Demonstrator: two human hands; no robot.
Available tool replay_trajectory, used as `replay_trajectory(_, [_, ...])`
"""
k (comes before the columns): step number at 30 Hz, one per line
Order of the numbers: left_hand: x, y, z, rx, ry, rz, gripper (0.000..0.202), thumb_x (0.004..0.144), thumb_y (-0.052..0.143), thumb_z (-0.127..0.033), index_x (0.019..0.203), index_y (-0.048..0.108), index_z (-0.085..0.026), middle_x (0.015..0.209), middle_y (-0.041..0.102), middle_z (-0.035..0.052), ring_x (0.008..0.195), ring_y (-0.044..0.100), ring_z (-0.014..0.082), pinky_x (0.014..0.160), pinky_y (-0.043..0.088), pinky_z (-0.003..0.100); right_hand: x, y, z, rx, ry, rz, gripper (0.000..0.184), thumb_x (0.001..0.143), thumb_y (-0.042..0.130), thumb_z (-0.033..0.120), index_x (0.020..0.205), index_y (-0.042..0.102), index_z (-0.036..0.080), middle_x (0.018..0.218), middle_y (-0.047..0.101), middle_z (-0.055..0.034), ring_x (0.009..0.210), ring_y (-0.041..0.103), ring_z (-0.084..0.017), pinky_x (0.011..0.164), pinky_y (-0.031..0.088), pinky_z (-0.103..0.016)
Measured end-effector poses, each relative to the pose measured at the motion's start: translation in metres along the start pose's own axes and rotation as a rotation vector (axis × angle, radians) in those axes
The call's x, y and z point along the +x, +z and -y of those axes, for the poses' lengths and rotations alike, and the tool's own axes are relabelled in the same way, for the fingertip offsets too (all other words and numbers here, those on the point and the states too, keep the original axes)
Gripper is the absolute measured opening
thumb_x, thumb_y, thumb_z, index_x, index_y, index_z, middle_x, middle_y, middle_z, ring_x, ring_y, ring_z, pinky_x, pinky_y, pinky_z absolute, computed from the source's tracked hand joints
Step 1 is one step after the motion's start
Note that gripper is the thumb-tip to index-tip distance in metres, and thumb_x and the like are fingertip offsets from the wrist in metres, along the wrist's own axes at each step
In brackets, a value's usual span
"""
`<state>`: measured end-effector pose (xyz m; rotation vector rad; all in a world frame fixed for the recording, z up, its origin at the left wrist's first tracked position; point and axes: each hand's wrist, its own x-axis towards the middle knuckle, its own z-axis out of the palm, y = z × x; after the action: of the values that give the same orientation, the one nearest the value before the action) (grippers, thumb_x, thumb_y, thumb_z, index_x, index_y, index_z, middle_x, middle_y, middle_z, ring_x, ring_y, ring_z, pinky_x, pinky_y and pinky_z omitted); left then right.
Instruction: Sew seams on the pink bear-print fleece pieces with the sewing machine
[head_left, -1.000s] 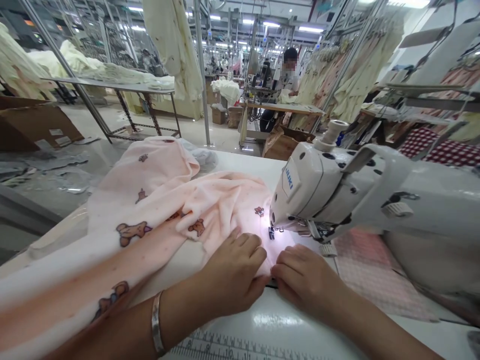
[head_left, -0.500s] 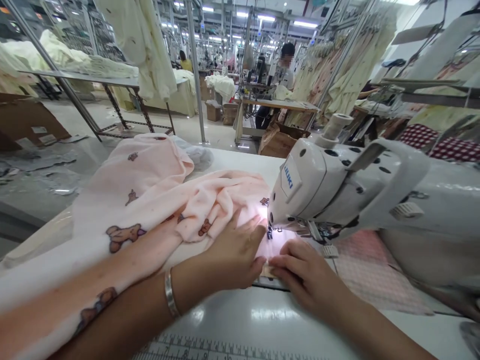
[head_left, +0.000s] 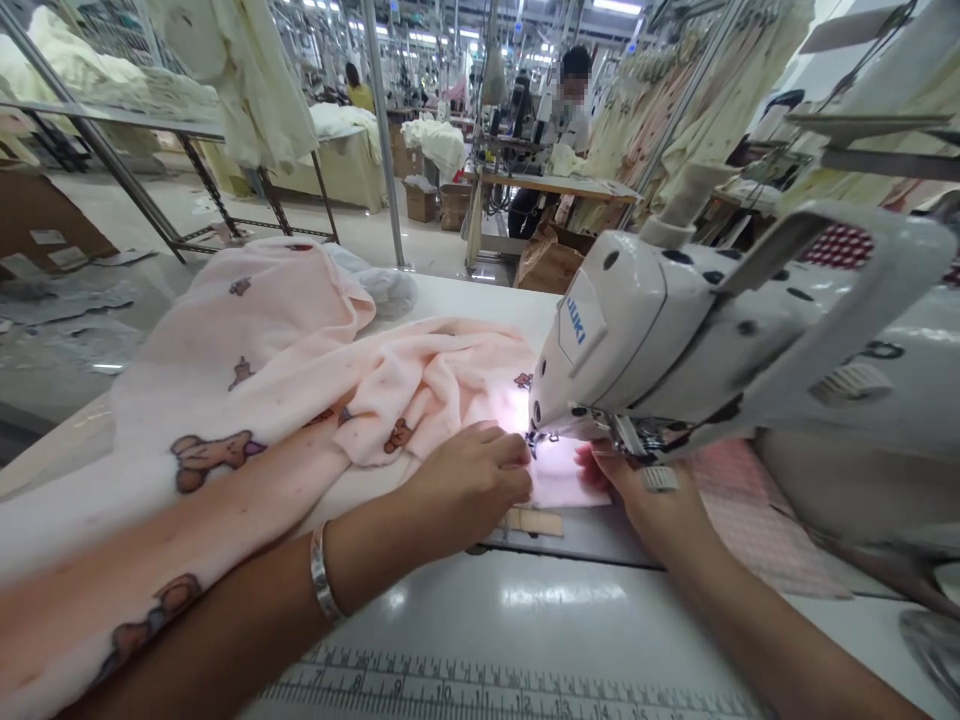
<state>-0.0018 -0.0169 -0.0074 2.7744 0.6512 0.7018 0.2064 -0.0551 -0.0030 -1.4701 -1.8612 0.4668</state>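
Pink fleece (head_left: 431, 385) runs under both hands up to the presser foot (head_left: 537, 438). The left hand (head_left: 469, 480) lies with its fingers (head_left: 502, 455) together, pressing the cloth onto the white table (head_left: 555, 600), likely to keep it feeding straight. The right hand (head_left: 645, 500) steadies the edge, its fingers (head_left: 592, 462) half hidden beneath the JUKI sewing machine head (head_left: 622, 330), so any pinch cannot be told. Farther off, a co-worker (head_left: 571, 110) sits at another machine.

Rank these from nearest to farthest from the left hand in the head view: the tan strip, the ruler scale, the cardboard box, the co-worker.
From the left hand:
1. Tan strip, just to its right on the table.
2. Ruler scale, toward the table's near edge.
3. Cardboard box, on the floor beyond the table.
4. Co-worker, farther back at another table.
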Motion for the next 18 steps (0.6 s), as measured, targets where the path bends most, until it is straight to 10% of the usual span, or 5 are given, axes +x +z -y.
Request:
replay_trajectory(8, [0.0, -0.001, 0.001, -0.037, -0.027, -0.018, 0.021, 0.089, 0.045, -0.014, 0.08, 0.063, -0.016, 0.088, 0.061, 0.0038, 0.079, 0.052, 0.0138, 0.081, 0.04, 0.031, -0.011, -0.004, -0.005, -0.374, -0.166, 0.118, 0.031, 0.087, 0.046, 0.041, 0.095, 0.067, 0.02, 0.105, 0.066, -0.0105, 0.096, 0.059, -0.029, 0.079, 0.048, -0.044])
replay_trajectory(18, [0.023, -0.028, 0.027, 0.181, -0.095, 0.163, 0.016, 0.087, 0.051, -0.02, 0.078, 0.064, -0.016, 0.085, 0.057, 0.0045, 0.083, 0.05, 0.0177, 0.083, 0.037, 0.033, 0.001, 0.003, -0.015, -0.526, -0.167, 0.082, 0.032, 0.088, 0.044, 0.041, 0.09, 0.069, 0.021, 0.092, 0.068, -0.009, 0.089, 0.059, -0.027, 0.081, 0.045, -0.046])
